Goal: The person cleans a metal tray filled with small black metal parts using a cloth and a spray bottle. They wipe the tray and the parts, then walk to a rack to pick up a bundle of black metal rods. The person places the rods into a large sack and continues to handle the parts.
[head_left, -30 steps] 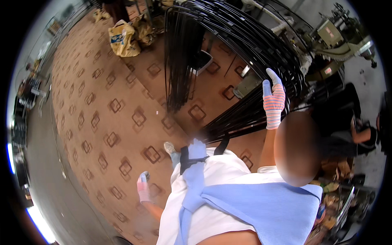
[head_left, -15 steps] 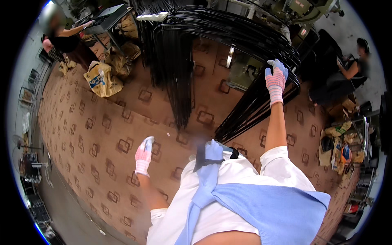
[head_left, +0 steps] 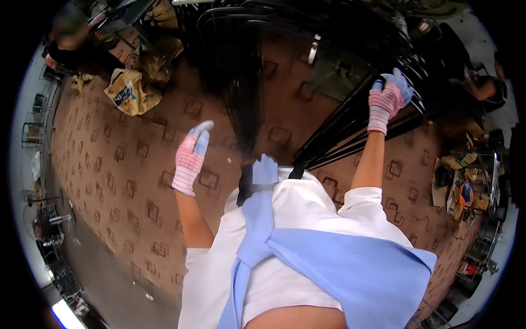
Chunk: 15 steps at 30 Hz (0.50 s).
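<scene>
My left hand (head_left: 192, 156), in a pink-striped glove with pale blue fingers, hangs above the patterned carpet with its fingers stretched out, holding nothing. Ahead and to the right, my right hand (head_left: 389, 98) wears a matching glove. Its fingers are bent round some of the thin black bent rods (head_left: 350, 112) at the right side of a large hanging bundle; how many it grips is hidden. The rods fan down toward my waist. Another dense cluster of black rods (head_left: 244, 104) hangs further left, blurred.
A crumpled tan sack (head_left: 133, 92) sits on the carpet (head_left: 126, 159) at the far left, near a person (head_left: 82, 55) at a table. Another person (head_left: 485, 90) sits at the right, near cartons and bags (head_left: 460, 186). A dark green machine part (head_left: 337, 74) stands behind the rods.
My left hand has risen forward, its fingers now more visible. My right hand has shifted right and slightly forward along with the right-hand rods. The view has also shifted.
</scene>
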Available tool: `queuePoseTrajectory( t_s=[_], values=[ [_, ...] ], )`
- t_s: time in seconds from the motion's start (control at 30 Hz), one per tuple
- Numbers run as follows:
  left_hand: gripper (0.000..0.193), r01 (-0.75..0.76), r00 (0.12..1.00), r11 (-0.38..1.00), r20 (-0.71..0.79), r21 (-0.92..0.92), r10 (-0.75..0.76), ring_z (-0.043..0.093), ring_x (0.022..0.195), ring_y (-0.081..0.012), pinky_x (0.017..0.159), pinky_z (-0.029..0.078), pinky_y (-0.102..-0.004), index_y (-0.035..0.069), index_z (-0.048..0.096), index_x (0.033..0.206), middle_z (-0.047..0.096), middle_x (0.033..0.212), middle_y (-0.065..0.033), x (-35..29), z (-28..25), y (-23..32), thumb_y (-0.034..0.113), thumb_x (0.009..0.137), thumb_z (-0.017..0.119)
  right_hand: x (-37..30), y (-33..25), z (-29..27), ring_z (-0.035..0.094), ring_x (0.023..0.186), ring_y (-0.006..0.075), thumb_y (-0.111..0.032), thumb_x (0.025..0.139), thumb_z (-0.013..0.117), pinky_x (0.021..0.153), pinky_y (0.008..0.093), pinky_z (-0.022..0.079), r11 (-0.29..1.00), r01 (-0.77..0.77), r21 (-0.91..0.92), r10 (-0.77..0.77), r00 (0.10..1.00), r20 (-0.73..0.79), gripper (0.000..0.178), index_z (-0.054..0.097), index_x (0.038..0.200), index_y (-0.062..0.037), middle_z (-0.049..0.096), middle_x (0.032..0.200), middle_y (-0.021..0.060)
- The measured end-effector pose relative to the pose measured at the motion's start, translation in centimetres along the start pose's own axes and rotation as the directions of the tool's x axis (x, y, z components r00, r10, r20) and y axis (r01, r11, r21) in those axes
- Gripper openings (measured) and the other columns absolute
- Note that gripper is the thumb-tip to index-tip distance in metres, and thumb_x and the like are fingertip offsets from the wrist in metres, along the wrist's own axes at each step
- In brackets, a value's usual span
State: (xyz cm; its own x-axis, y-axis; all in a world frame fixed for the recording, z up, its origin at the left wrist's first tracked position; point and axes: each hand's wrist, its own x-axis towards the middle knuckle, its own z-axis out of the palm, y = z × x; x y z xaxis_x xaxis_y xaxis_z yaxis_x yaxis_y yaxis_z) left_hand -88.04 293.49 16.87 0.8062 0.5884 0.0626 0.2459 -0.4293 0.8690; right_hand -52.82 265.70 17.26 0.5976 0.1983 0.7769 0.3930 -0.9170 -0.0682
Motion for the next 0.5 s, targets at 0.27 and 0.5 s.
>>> queuePoseTrajectory(
  t_s=[0.27,0.5],
  values=[
    [0.04,-0.211,0.944,0.939,-0.191,0.272,0.267,0.045,0.115,-0.0202,0.094,0.035,-0.0266,0.007,0.045,0.125,0.047,0.126,-0.008,7.4,1.2,4.7,0.012,0.086,0.052,-1.3,-1.2,-5.1,0.05,0.107,0.0228,-0.007,0.064,0.057,0.097,0.0387,0.029,0.987,-0.087,0.137,0.081,0.996,0.049,0.013,0.064,0.073,-0.0133,0.058,0.113,0.0072],
    [0.038,-0.579,0.729,0.534,0.098,0.616,0.677,0.038,0.121,-0.029,0.104,0.02,-0.0444,0.013,0.051,0.12,0.048,0.125,-0.0052,15.8,5.8,10.2,0.023,0.084,0.055,-3.0,-2.1,-8.4,0.051,0.103,0.0239,-0.002,0.057,0.054,0.097,0.0403,0.031,0.966,-0.101,0.237,0.091,0.995,0.05,0.026,0.064,0.076,-0.0165,0.06,0.107,0.0035]
  ],
)
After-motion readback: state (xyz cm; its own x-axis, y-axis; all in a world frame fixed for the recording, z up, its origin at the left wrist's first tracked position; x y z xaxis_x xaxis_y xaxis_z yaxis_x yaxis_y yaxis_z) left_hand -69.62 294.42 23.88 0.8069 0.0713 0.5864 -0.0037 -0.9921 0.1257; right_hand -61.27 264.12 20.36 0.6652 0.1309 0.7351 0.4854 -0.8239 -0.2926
